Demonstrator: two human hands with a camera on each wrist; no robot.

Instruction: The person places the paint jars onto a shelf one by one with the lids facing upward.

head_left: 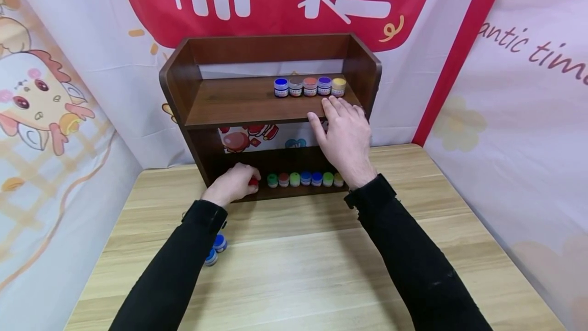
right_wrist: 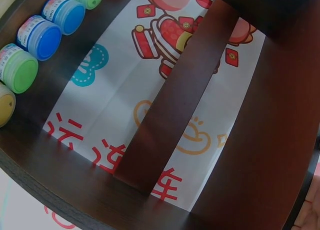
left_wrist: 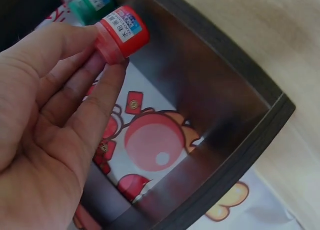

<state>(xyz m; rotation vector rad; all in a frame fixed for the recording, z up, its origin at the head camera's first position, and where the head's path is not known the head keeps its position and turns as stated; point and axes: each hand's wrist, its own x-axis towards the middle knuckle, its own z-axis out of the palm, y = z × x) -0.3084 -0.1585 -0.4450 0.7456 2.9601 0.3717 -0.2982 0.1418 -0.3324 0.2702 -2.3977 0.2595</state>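
Small red cylindrical plastic paint jar (left_wrist: 122,33): pinched by the left hand (head_left: 233,183) at the left of the brown wooden shelf unit's (head_left: 229,106) lower level, beside a green-lidded jar (head_left: 272,181). The right hand (head_left: 345,139), fingers extended, thumb apart, is at the upper shelf's near edge, right side.

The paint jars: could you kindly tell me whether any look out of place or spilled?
No spill shows. Two blue jars look out of place: they sit on the table, partly behind the left sleeve, while the other visible jars line the shelf, except a red jar in the left hand.
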